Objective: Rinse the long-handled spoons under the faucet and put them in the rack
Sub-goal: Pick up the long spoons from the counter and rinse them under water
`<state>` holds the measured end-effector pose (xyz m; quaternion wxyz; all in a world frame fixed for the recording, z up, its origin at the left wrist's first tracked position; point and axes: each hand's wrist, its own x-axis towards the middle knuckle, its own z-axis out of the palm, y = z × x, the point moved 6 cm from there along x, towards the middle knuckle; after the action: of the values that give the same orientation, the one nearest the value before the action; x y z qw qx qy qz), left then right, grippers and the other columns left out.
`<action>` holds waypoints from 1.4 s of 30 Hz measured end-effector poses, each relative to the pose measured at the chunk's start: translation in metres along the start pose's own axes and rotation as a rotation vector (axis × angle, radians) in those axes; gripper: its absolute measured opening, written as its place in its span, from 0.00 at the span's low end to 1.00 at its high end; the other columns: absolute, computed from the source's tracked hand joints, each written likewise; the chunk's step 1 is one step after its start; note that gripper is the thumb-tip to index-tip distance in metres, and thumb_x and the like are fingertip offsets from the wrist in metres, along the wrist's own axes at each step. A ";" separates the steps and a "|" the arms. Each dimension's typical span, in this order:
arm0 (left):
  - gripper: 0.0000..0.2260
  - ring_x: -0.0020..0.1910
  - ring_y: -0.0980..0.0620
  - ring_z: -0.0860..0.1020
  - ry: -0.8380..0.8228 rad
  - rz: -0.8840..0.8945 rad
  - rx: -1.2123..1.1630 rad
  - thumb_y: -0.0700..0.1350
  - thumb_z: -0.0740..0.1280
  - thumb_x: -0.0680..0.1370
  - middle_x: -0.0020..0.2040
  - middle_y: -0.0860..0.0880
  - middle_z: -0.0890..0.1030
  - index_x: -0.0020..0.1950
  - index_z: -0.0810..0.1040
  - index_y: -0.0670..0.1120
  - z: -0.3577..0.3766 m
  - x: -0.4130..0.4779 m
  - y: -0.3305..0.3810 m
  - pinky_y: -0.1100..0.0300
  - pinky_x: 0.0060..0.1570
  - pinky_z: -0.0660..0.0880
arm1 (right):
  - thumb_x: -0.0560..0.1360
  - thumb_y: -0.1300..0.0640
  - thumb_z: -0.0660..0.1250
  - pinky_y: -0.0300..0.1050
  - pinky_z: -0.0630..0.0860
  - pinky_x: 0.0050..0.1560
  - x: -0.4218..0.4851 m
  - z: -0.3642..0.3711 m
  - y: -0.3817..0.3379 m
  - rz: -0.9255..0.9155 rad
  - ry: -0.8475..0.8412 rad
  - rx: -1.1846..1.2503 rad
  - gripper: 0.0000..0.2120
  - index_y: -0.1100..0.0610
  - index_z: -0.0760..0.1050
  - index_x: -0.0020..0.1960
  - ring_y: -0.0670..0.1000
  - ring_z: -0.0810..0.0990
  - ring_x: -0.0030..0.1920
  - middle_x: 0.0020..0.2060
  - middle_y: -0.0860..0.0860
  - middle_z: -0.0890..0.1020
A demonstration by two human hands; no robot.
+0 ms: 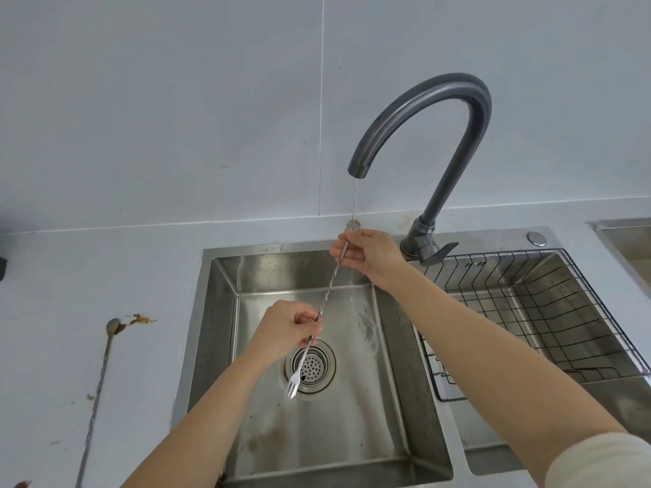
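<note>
- Nearest us, our two forearms reach out over the steel sink (405, 410), a pale sleeve showing at the right edge.
- Our left hand (285, 329) is pinched around the lower part of the twisted handle of a long-handled spoon (326, 295), fingers closed on it just above the drain strainer (311, 364); the handle's forked end hangs over the strainer.
- On the counter to the left, well apart from the sink, a second spoon (102, 368) lies with its bowl beside a brown smear (141, 319).
- To the right, a black wire rack (549, 311) sits in the smaller basin, with no spoon visible in it.
- Farther on, our right hand (368, 253) grips the upper part of the held spoon, fingers wrapped round the handle just below its bowl.
- A thin stream of water (355, 199) falls from the dark gooseneck faucet (433, 135) onto that bowl.
- Behind stands the pale tiled wall (176, 100).
</note>
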<state>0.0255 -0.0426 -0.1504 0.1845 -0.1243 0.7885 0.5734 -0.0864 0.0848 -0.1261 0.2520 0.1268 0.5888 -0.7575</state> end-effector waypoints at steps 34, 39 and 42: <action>0.02 0.22 0.64 0.74 0.099 0.035 0.269 0.35 0.71 0.70 0.30 0.49 0.78 0.42 0.81 0.39 -0.006 0.014 -0.020 0.66 0.34 0.72 | 0.80 0.56 0.56 0.39 0.80 0.30 0.001 0.003 -0.006 -0.053 0.098 -0.081 0.13 0.60 0.72 0.40 0.49 0.80 0.28 0.33 0.55 0.78; 0.06 0.28 0.60 0.74 0.153 0.050 0.318 0.38 0.72 0.70 0.28 0.54 0.76 0.44 0.80 0.38 -0.011 0.015 -0.016 0.61 0.42 0.72 | 0.79 0.64 0.55 0.39 0.81 0.36 0.003 0.007 -0.011 -0.067 0.065 -0.078 0.08 0.64 0.73 0.48 0.51 0.81 0.34 0.37 0.56 0.79; 0.06 0.30 0.59 0.73 0.162 0.057 0.333 0.39 0.72 0.69 0.28 0.55 0.75 0.44 0.80 0.38 -0.011 0.016 -0.014 0.65 0.39 0.71 | 0.80 0.61 0.56 0.38 0.80 0.33 0.000 0.009 -0.015 -0.081 0.062 -0.142 0.11 0.62 0.74 0.43 0.46 0.82 0.27 0.36 0.55 0.79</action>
<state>0.0153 -0.0575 -0.1659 0.1221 -0.1155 0.8879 0.4282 -0.0936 0.0791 -0.1116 0.2112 0.1081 0.6532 -0.7191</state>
